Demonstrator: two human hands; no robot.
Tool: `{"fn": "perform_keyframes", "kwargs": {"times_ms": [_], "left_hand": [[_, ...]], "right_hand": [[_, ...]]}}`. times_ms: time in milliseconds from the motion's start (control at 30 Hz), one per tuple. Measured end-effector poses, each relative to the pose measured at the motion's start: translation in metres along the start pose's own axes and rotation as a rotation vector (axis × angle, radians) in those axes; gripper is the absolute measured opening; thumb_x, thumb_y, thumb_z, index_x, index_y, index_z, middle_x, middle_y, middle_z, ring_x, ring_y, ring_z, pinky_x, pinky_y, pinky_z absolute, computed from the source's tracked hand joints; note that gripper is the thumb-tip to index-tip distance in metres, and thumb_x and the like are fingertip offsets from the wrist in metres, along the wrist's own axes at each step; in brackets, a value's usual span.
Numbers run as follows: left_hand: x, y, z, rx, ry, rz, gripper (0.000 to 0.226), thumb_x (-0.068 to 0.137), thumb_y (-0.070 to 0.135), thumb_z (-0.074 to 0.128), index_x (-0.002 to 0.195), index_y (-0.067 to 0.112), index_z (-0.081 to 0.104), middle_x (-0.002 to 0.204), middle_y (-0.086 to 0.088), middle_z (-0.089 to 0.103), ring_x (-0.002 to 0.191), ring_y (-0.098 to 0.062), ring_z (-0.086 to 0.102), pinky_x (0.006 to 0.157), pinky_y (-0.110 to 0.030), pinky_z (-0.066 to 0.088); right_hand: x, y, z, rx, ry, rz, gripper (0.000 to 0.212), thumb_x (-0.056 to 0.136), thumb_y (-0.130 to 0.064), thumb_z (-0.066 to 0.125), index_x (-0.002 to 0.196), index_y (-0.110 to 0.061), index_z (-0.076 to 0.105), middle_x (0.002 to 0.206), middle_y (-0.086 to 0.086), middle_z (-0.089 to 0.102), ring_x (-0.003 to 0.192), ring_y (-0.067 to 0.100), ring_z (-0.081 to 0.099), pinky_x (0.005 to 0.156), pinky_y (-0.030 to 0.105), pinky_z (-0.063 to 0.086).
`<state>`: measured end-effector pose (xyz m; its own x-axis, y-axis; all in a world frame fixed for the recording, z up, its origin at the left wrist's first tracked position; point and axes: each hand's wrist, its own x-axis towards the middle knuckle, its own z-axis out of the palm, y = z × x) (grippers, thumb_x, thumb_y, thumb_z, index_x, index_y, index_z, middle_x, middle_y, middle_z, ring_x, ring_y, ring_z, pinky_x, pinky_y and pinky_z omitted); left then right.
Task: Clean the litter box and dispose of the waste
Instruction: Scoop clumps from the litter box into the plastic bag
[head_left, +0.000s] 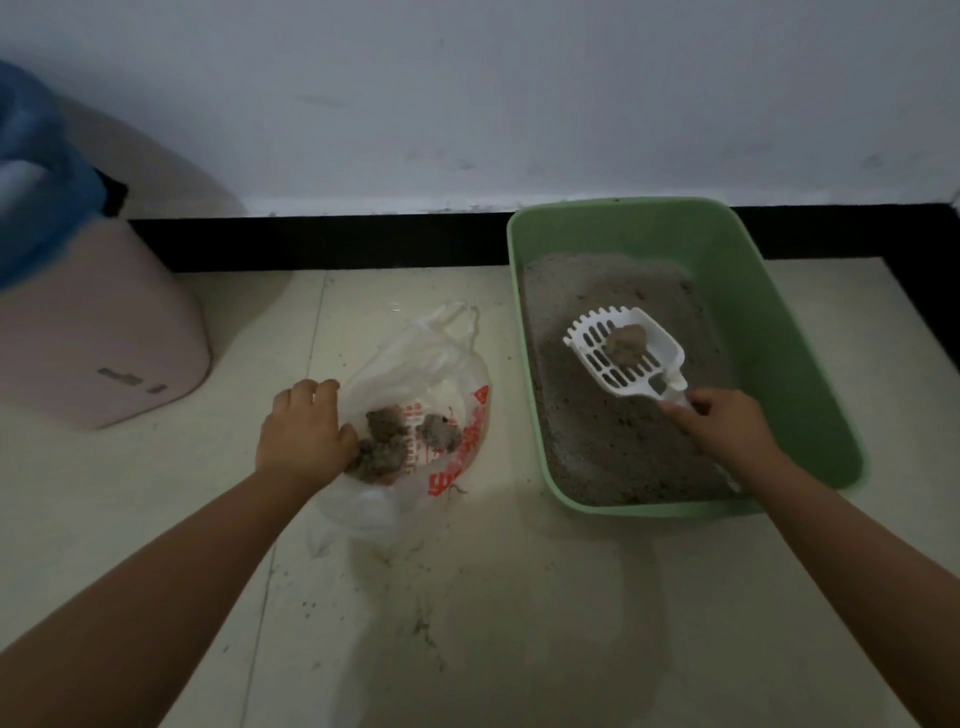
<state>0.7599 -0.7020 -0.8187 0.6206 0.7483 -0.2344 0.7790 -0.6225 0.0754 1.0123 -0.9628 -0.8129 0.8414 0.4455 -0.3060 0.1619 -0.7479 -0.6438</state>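
Pale floor tiles (519, 597) run back to a dark skirting under a white wall, and we work kneeling over them in dim light; our right hand (727, 426) is curled round the handle of the scoop (623, 353), which hangs over the litter (597, 441) inside the green box (810, 395); one clump (627, 340) sits on the slotted blade. Our left hand (304, 431) pinches the near edge of the bag (426, 364) and holds its mouth wide; three or so clumps already lie in it, beside the red print.

Outward from the hands: box and bag sit close but apart, with a strip of bare tile between them; grit and a few dark crumbs are scattered on the floor in front of the bag; a pink bin (98, 332) with a blue liner stands well off to the left.

We judge the risk to lie in the crossing; the clump rests loose near the front of the blade, so a tilt or a jerk over the rim could roll it onto the tile; a soft clump may also crumble through the slots. The bag is thin and limp; if our pinch slackens, the mouth may fold shut and the load land on plastic or floor; the rim of the box could catch the scoop on the way out.
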Motion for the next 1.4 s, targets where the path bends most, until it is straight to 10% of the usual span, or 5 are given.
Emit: {"fn": "perform_keyframes", "kwargs": {"times_ms": [500,767,967,1167,1400], "left_hand": [[0.003,0.005,0.005,-0.089,-0.136,-0.12,0.039,0.094,0.013,0.043,0.131,0.002,0.039,0.125,-0.022,0.049,0.113,-0.037,0.05,0.089,-0.04,0.042],[0.005,0.003,0.002,-0.131,-0.057,-0.09,0.023,0.094,0.007,0.044,0.108,0.0,0.059,0.11,-0.019,0.06,0.102,-0.034,0.056,0.075,-0.032,0.042],[0.006,0.001,-0.001,-0.271,0.008,-0.077,0.027,0.097,0.012,0.04,0.107,-0.001,0.061,0.108,-0.02,0.062,0.101,-0.034,0.056,0.077,-0.033,0.042],[0.004,-0.009,0.0,-0.336,0.051,-0.068,0.026,0.097,0.012,0.041,0.1,-0.003,0.062,0.1,-0.021,0.064,0.093,-0.033,0.057,0.071,-0.03,0.039],[-0.001,-0.022,-0.001,-0.388,0.09,-0.116,0.026,0.097,0.011,0.042,0.103,-0.003,0.062,0.102,-0.02,0.065,0.096,-0.032,0.058,0.072,-0.029,0.039]], "right_hand": [[-0.014,-0.026,0.014,-0.3,-0.001,-0.169,0.022,0.091,-0.021,0.056,0.074,-0.007,0.056,0.057,0.005,0.046,0.054,0.016,0.041,0.05,0.026,0.027],[-0.021,-0.049,0.027,0.057,-0.026,-0.142,0.011,0.089,-0.01,0.058,0.081,-0.004,0.062,0.063,0.012,0.051,0.052,0.018,0.042,0.063,0.03,0.036],[-0.038,-0.086,0.051,-0.259,-0.245,-0.323,0.016,0.091,-0.018,0.054,0.084,-0.007,0.064,0.065,0.007,0.055,0.059,0.018,0.049,0.055,0.026,0.035],[-0.056,-0.117,0.096,-0.874,-0.285,-0.613,0.032,0.093,-0.014,0.042,0.124,-0.011,0.05,0.12,0.009,0.058,0.108,0.028,0.058,0.084,0.033,0.047],[-0.047,-0.119,0.112,-1.013,0.058,-0.953,0.009,0.044,-0.013,0.062,0.052,-0.012,0.067,0.041,0.002,0.057,0.033,0.019,0.054,0.044,0.018,0.044]]}}
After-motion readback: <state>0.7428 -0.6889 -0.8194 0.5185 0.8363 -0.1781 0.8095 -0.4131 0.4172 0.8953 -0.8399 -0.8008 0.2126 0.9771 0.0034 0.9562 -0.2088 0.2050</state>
